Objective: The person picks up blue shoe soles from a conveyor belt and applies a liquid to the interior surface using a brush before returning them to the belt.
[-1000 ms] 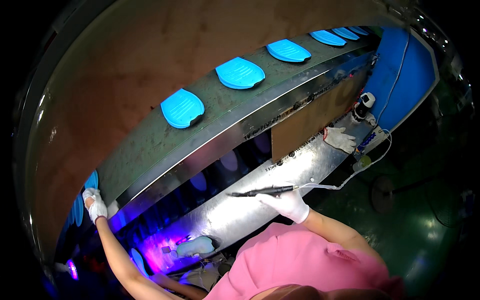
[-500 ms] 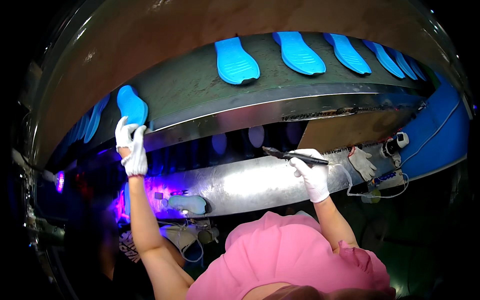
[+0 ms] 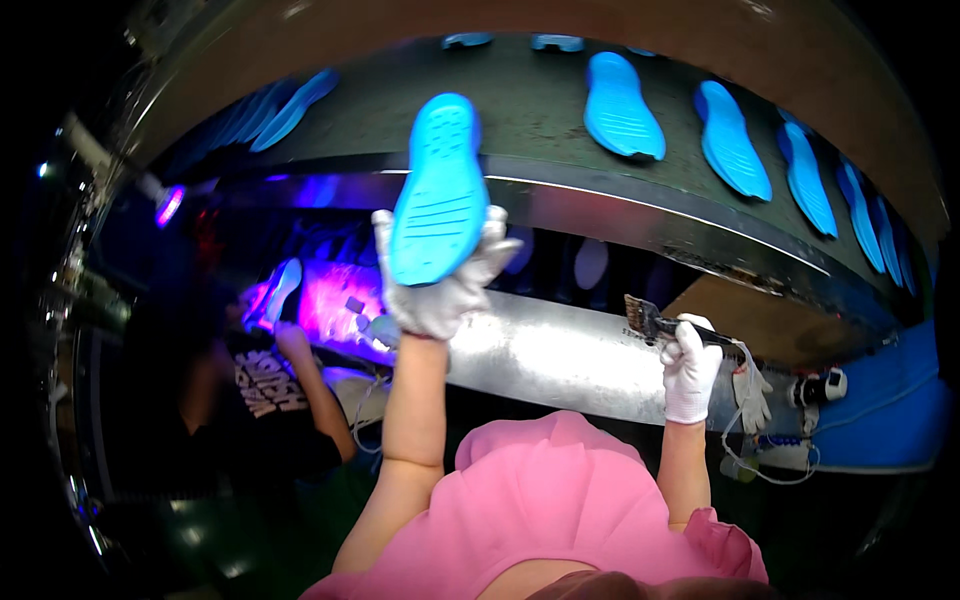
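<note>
A bright blue shoe sole [image 3: 438,200] lies in my gloved left hand [image 3: 455,298], raised in front of the metal edge of the conveyor. Its grooves and small holes face up, and my fingers support it from beneath and along its sides. My gloved right hand [image 3: 690,372] is closed around the black handle of a flat brush [image 3: 650,318], whose brown bristles point up and to the left. A white tube or cord runs down from the handle's end. More blue soles [image 3: 625,108] rest on the dark conveyor belt [image 3: 540,110] beyond.
Below the conveyor runs a metal shelf [image 3: 550,350], with a spare white glove [image 3: 752,395] by its right end. A purple-glowing lamp [image 3: 170,205] hangs at the left. Beside it a co-worker in a dark shirt [image 3: 270,400] handles another sole [image 3: 284,288]. A brown board [image 3: 755,315] stands under the belt.
My left hand has lifted a blue sole off the left of the belt and brought it toward the middle. The brush in my right hand has tipped upward. The view has shifted left.
</note>
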The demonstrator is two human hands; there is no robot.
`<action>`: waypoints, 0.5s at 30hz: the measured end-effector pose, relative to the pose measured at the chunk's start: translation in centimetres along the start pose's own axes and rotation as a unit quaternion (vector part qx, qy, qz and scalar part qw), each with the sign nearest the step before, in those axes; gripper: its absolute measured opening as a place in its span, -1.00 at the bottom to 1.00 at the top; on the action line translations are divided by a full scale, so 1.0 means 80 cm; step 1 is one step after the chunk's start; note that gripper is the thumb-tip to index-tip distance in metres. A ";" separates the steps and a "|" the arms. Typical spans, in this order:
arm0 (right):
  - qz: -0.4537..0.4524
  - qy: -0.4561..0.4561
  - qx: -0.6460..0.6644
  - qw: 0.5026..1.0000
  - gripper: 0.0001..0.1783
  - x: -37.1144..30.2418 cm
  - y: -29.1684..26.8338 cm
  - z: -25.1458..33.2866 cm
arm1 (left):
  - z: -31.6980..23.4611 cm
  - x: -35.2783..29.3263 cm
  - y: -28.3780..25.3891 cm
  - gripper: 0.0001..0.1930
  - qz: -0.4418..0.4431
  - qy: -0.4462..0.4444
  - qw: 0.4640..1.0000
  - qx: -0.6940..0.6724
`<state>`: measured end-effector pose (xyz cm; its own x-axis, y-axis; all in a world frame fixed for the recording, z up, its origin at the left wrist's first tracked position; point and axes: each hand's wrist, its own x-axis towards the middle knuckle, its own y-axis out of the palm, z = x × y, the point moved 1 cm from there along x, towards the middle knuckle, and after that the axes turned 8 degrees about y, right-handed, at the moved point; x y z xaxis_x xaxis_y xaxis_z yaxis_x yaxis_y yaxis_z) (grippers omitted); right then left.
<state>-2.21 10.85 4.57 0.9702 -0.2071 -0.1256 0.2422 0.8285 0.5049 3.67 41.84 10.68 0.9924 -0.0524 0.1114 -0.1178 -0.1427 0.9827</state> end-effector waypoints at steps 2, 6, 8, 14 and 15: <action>0.017 0.000 -0.023 1.000 -0.89 0.003 0.011 0.004 | 0.027 0.003 -0.009 0.03 0.030 -0.038 0.998 -0.048; 0.088 -0.034 -0.144 0.985 -0.84 0.021 0.110 0.045 | 0.079 -0.026 -0.005 0.00 -0.025 -0.037 0.999 -0.004; 0.067 -0.207 -0.259 0.941 -0.85 0.039 0.160 0.043 | 0.109 -0.037 -0.025 0.02 0.026 -0.036 0.998 0.048; 0.223 -0.433 -0.501 0.716 -0.73 -0.040 0.147 0.033 | 0.108 -0.041 -0.031 0.00 0.023 -0.003 0.997 0.071; 0.224 -0.412 -0.504 0.725 -0.74 -0.057 0.138 0.041 | 0.103 -0.038 -0.037 0.05 0.113 -0.021 0.993 0.022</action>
<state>-3.95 19.20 13.51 0.7223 0.3036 0.6214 0.1842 0.7816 -0.5960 0.68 34.29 6.22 0.9382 -0.1297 0.3210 -0.3396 -0.1657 0.9258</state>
